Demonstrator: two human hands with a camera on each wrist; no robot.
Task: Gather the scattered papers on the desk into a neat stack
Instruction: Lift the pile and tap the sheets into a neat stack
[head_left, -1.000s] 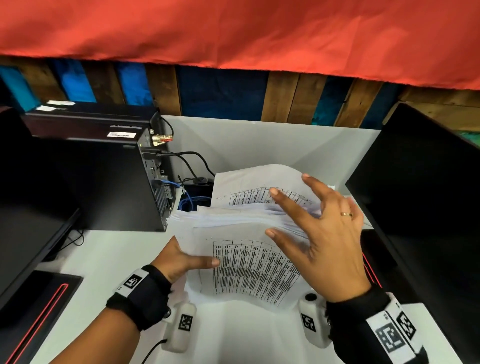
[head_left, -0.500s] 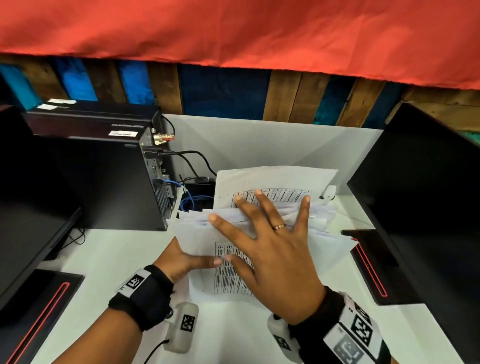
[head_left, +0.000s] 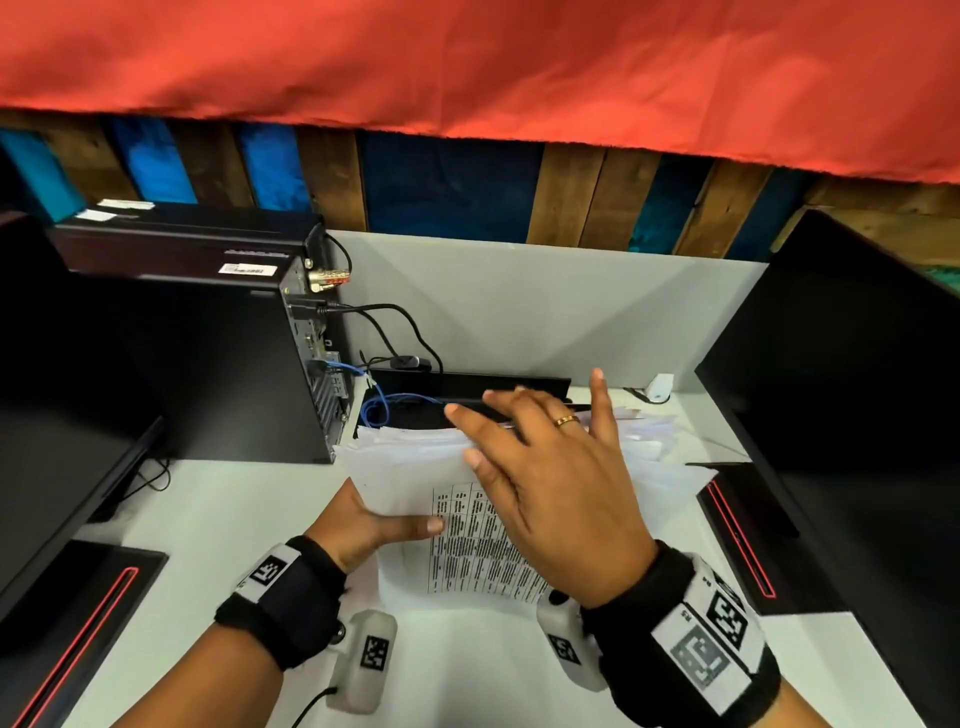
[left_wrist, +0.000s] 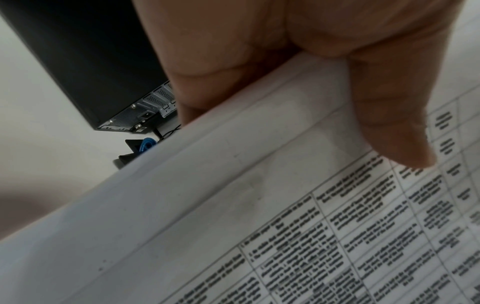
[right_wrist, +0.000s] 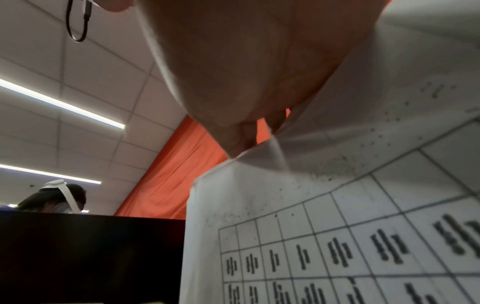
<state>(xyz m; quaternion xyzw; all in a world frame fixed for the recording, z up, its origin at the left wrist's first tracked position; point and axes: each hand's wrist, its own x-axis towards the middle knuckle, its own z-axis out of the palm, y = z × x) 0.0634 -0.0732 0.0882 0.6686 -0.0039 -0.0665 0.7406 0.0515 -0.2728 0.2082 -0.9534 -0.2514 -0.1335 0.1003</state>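
A loose stack of white papers (head_left: 405, 467) with a printed table on the top sheet lies on the white desk (head_left: 208, 519), its edges uneven on the right side. My left hand (head_left: 384, 525) grips the stack's left edge, thumb on top and fingers hidden beneath. The left wrist view shows that thumb (left_wrist: 389, 123) pressed on the printed sheet (left_wrist: 233, 205). My right hand (head_left: 545, 467) lies flat on the stack with fingers spread, fingertips reaching its far edge. In the right wrist view the palm (right_wrist: 246, 72) rests against a curled sheet (right_wrist: 337, 205).
A black computer tower (head_left: 208, 364) stands left of the stack, with black and blue cables (head_left: 384, 405) behind it. A black tray (head_left: 467, 382) sits at the back against the white partition (head_left: 519, 312). Dark monitors flank the desk at right (head_left: 857, 415) and left (head_left: 52, 441).
My right hand has swept from the right side onto the stack and reached toward its far edge. The sheet that stood up at the back now lies down. My left hand stays put.
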